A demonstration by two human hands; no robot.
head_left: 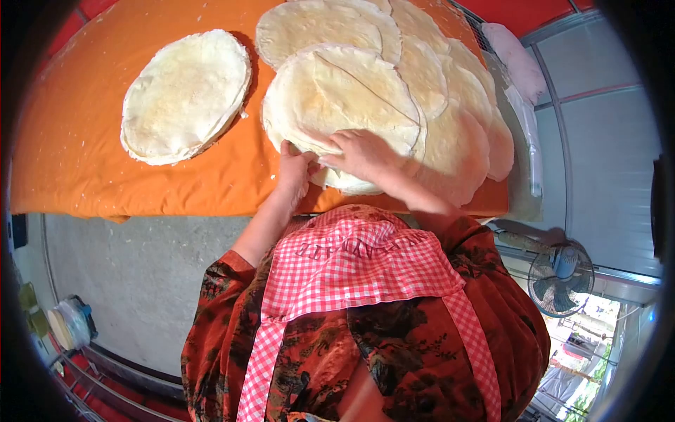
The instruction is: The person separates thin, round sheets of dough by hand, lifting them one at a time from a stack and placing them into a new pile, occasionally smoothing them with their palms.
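We see two bare hands at the near edge of a large round pale flatbread [344,91], the topmost of several overlapping sheets on a desk covered in orange cloth [70,155]. The right hand [362,156] lies flat on it, fingers spread, gripping nothing. The left hand [294,172] curls its fingers at the rim; we cannot tell whether they pinch it. A separate stack of round flatbreads [186,95] sits apart, to the left.

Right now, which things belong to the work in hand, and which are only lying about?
In use: left hand, right hand, top flatbread, overlapping flatbreads under it, orange cloth.
Lying about: separate flatbread stack, fan, white bundle.
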